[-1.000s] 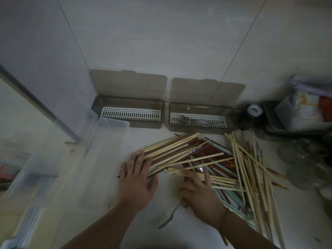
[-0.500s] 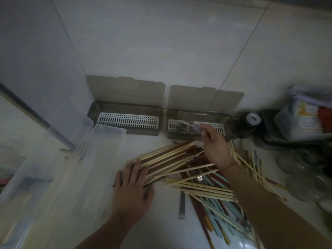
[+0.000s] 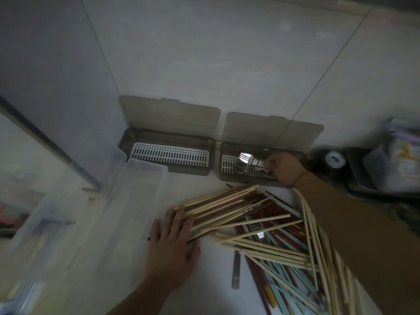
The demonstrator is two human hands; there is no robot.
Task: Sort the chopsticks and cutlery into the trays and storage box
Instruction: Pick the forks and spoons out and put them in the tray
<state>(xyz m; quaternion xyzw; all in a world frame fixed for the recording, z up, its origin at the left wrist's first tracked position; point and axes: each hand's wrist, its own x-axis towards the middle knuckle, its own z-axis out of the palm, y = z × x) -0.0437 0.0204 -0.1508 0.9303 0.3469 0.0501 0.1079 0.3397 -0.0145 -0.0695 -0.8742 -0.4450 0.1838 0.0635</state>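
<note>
Chopsticks [image 3: 261, 226]: a loose, crisscrossed heap of pale wooden, dark red and light blue sticks spread flat on the white surface in front of the trays. Two smoked-grey trays with lids propped open against the wall and white slotted inserts: left tray [image 3: 169, 155] holds no cutlery, right tray [image 3: 247, 165] holds metal forks [image 3: 246, 161] lying flat. Clear storage box [image 3: 127, 214]: long, open-topped, standing left of the heap.

Dim, murky light throughout; edges bend and blur, with glare on the fork [image 3: 246, 158].
</note>
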